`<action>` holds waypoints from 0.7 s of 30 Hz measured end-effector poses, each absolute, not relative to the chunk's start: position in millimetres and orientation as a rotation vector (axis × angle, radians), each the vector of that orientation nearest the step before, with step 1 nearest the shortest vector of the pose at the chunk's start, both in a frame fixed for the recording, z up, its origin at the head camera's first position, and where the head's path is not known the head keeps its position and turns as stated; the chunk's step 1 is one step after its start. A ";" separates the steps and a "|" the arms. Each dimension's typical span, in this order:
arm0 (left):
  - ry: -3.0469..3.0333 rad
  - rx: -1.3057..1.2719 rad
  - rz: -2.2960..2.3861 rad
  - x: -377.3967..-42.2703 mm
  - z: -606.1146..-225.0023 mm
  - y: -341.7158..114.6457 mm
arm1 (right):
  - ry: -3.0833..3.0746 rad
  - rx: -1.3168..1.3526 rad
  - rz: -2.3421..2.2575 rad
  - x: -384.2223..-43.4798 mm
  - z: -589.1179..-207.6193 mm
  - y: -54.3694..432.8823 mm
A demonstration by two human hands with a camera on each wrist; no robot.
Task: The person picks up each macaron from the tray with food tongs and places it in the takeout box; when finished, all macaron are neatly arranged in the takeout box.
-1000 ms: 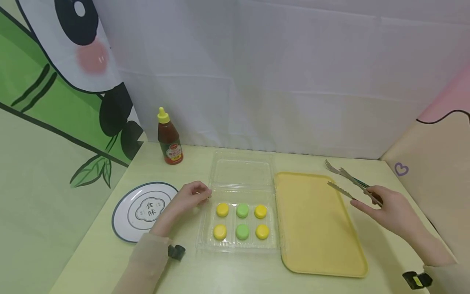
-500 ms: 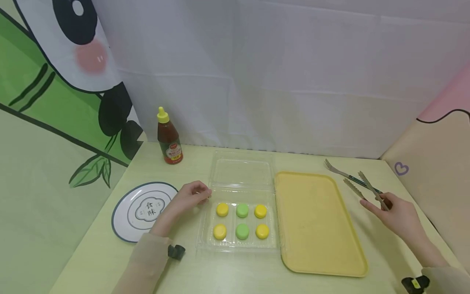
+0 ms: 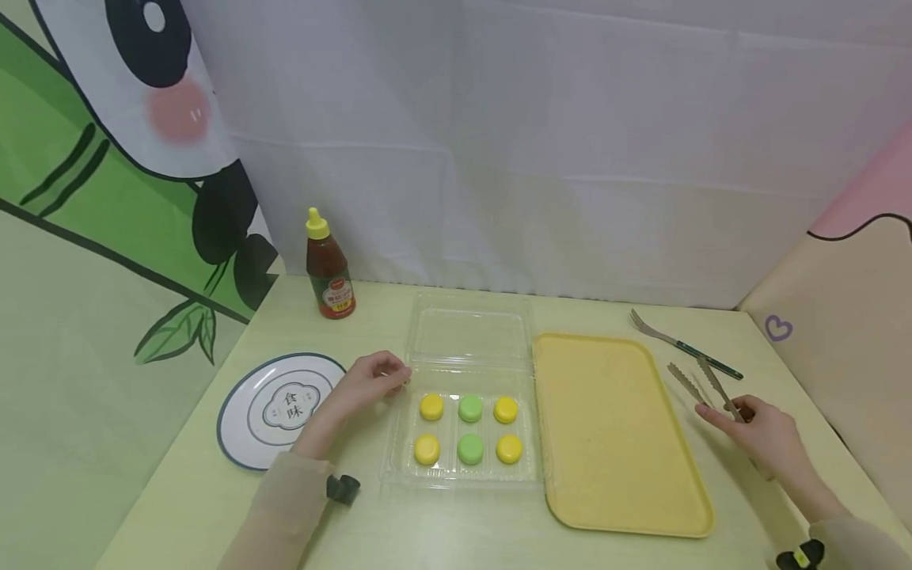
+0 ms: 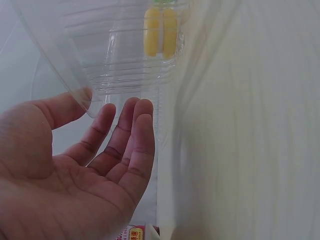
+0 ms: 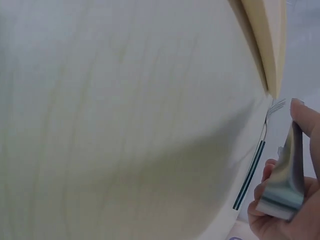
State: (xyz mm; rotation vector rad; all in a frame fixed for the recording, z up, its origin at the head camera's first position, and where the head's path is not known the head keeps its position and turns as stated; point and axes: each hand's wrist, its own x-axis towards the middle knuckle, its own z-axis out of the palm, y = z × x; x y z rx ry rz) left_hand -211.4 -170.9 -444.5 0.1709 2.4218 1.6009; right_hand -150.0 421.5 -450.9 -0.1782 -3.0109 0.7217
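My left hand (image 3: 370,380) holds the left edge of an open clear plastic box (image 3: 470,372), thumb and index finger at its rim corner in the left wrist view. The hand's other fingers are half bent. Inside the box sit yellow macarons (image 3: 431,407) and green macarons (image 3: 470,408), in two rows. On the right, my right hand (image 3: 765,435) grips metal tongs (image 3: 718,386), their arms spread apart with nothing between the tips. In the right wrist view the bent end of the tongs (image 5: 284,192) shows in the palm.
A yellow tray (image 3: 620,435) lies between the box and the right hand. Behind the tongs is a fork (image 3: 684,346) with a green handle. A blue-rimmed plate (image 3: 245,412) lies at the left, partly behind the left forearm. A red sauce bottle (image 3: 330,273) stands at the back left.
My right hand has moved right and toward me with the tongs, away from the tray and fork. The left hand has stayed at the box edge.
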 end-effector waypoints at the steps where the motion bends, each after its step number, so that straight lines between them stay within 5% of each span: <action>1: 2.423 0.165 1.596 -211.6 -444.5 -170.8 | -3.021 -0.187 0.730 -150.0 -453.0 422.4; 21: 2.427 0.151 1.589 -211.5 -445.8 -170.0 | -3.057 -0.222 0.651 -144.7 -467.6 417.2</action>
